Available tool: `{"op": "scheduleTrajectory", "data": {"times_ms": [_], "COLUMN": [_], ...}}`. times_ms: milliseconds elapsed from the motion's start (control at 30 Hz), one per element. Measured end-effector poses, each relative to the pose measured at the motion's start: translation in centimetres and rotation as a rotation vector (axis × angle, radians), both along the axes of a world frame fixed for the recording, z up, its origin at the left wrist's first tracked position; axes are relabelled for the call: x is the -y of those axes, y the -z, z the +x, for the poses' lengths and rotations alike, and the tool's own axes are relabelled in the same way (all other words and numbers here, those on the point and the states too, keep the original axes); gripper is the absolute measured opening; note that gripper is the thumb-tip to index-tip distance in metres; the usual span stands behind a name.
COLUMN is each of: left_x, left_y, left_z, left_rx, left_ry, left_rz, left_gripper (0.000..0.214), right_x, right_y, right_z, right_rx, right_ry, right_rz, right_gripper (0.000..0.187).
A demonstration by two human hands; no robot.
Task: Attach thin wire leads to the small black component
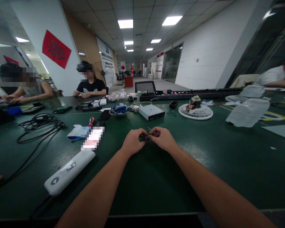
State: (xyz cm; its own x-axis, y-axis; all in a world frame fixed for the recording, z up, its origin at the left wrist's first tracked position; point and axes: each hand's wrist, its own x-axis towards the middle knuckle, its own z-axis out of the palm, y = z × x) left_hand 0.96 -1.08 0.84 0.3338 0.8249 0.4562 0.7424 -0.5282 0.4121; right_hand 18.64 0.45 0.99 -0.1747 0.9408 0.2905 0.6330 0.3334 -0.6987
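Dark part (pixel 144 137), centre frame: I've got my left hand (pixel 134 141) pinching it, right hand (pixel 163 138) pinching a rod (pixel 150 130).

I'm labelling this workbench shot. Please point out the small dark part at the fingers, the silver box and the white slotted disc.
Small dark part (pixel 145 137): head view, on its dark body.
Silver box (pixel 151 111): head view, on its top face.
White slotted disc (pixel 200 112): head view, on its slotted surface.

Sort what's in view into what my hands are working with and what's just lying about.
In use:
Small dark part in your left hand
Thin silvery rod in your right hand

Apparently just lying about:
Coiled black cable
Flat silver-grey metal box
Round white plastic grille
Long white plastic case
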Motion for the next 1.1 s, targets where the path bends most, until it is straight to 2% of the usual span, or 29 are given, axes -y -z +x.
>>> {"op": "scheduleTrajectory", "data": {"times_ms": [133,233,300,400,467,533,667,767,900,1000,1100], "left_x": [0.0,-0.1,-0.2,-0.2,-0.1,0.1,0.8,1.3,1.5,1.4,1.3], "left_y": [0.1,0.3,0.4,0.4,0.2,0.1,-0.3,-0.6,-0.8,-0.9,-0.8], "left_z": [0.0,0.0,-0.1,0.0,0.1,0.3,0.7,0.7,0.6,0.8,1.2], "left_rx": [0.026,0.037,0.031,0.042,0.071,0.097,0.062,-0.037,-0.099,-0.113,-0.132], "left_ry": [-0.018,-0.002,0.021,0.043,0.049,0.06,0.077,0.112,0.172,0.101,-0.018], "left_rz": [-0.007,0.002,-0.007,-0.025,-0.047,-0.08,-0.162,-0.17,-0.145,-0.147,-0.142], "left_gripper": [0.025,0.026,0.025,0.023,0.025,0.028,0.031,0.031,0.027,0.026,0.027], "right_x": [-0.2,-0.5,-0.5,-0.3,-0.2,-0.3,-0.9,-1.2,-0.9,-0.7,-1.1], "right_y": [0.7,1.3,1.3,0.9,0.7,0.8,1.5,1.6,1.3,1.1,1.2], "right_z": [-0.3,-0.4,-0.3,-0.2,-0.3,-0.4,-0.2,0.0,-0.1,-0.5,-0.4], "right_rx": [-0.105,-0.186,-0.126,-0.015,-0.043,-0.163,-0.407,-0.432,-0.401,-0.474,-0.528], "right_ry": [-0.174,-0.233,-0.207,-0.115,-0.102,-0.15,-0.315,-0.378,-0.352,-0.347,-0.31], "right_rz": [-0.062,-0.168,-0.125,0.019,0.034,-0.045,-0.297,-0.423,-0.483,-0.447,-0.348], "right_gripper": [0.015,0.018,0.016,0.013,0.013,0.016,0.022,0.022,0.023,0.02,0.024]}}
